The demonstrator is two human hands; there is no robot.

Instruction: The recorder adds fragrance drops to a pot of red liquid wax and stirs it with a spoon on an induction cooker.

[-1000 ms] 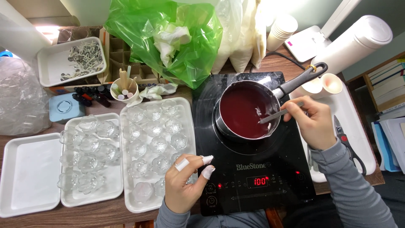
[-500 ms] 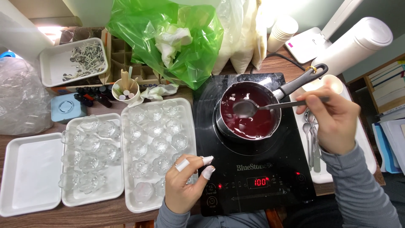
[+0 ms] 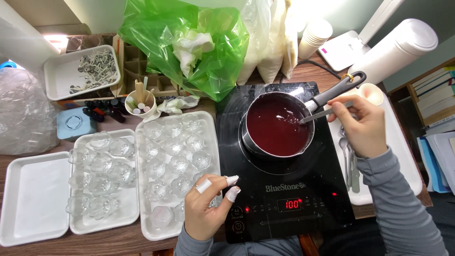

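While the left hand (image 3: pixel 204 212) is rested with loosely spread fingers on the white tray (image 3: pixel 144 223) to steady it, a spoon (image 3: pixel 324 113) is pinched in the right hand (image 3: pixel 362 124), its bowl dipped into the saucepan (image 3: pixel 277 124) of dark red liquid on the cooktop (image 3: pixel 284 199).

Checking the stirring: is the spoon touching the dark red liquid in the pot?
Touching. The head view shows the spoon, held by the right hand, with its tip dipped into the dark red liquid.

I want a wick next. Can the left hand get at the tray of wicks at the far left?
Probably yes: the left hand is free, and nothing tall stands between it and the wick tray, only low glass cups.
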